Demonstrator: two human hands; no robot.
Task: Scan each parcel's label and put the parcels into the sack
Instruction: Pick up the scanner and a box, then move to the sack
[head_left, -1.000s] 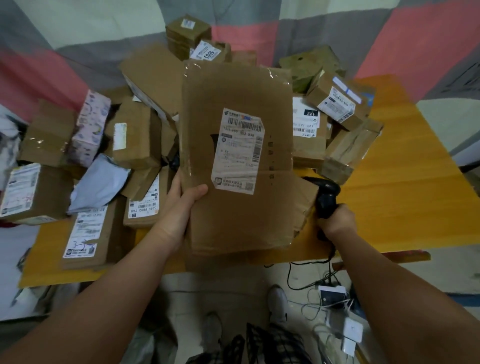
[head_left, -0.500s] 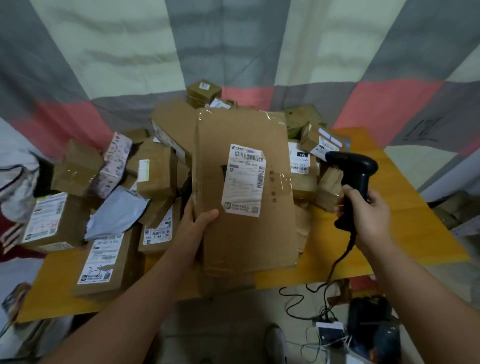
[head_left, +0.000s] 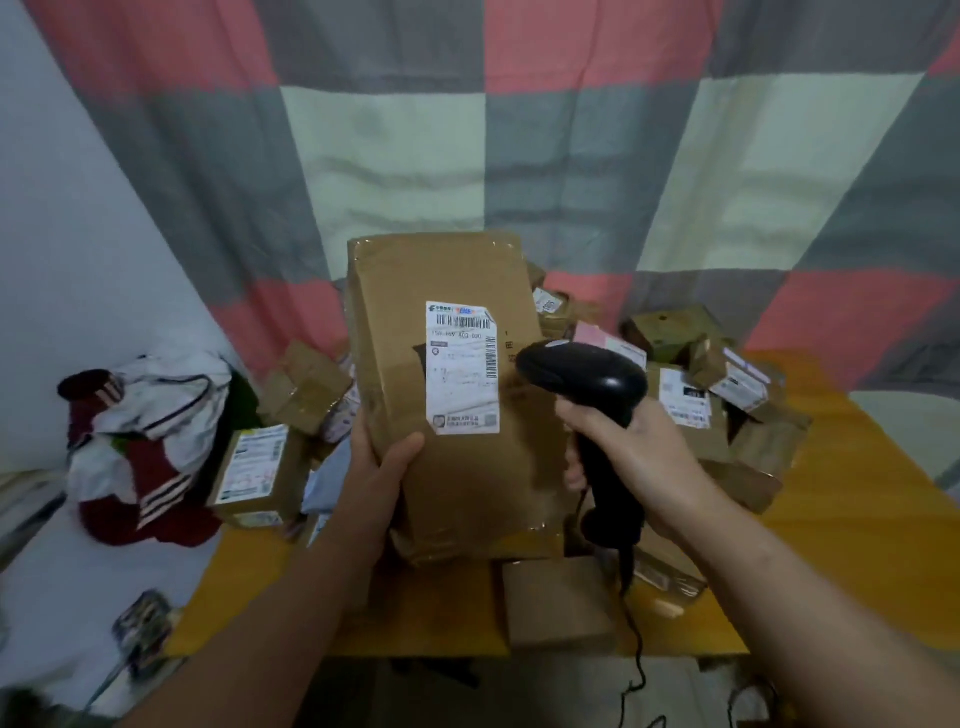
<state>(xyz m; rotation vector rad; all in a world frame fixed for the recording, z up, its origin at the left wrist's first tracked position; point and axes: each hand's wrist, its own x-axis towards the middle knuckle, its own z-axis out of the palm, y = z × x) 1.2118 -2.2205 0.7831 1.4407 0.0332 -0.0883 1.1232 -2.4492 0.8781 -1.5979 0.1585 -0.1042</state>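
My left hand (head_left: 376, 467) grips the lower left edge of a tall flat brown cardboard parcel (head_left: 447, 467) and holds it upright above the table. A white shipping label (head_left: 461, 366) with barcodes faces me on its front. My right hand (head_left: 631, 457) grips the handle of a black barcode scanner (head_left: 587, 379). The scanner's head sits just right of the label and points at it. Its cable hangs down past the table edge. No sack is in view.
A heap of brown parcels (head_left: 727, 395) covers the back of the yellow table (head_left: 857, 519). A small box (head_left: 558, 603) lies at the front edge, a labelled box (head_left: 254, 467) at the left. Red and white clothing (head_left: 145, 447) lies left. A checked curtain (head_left: 519, 156) hangs behind.
My right hand has brought the scanner up and left, from beside the parcel to right at its label. My left hand has lifted the parcel higher. The camera has tilted up.
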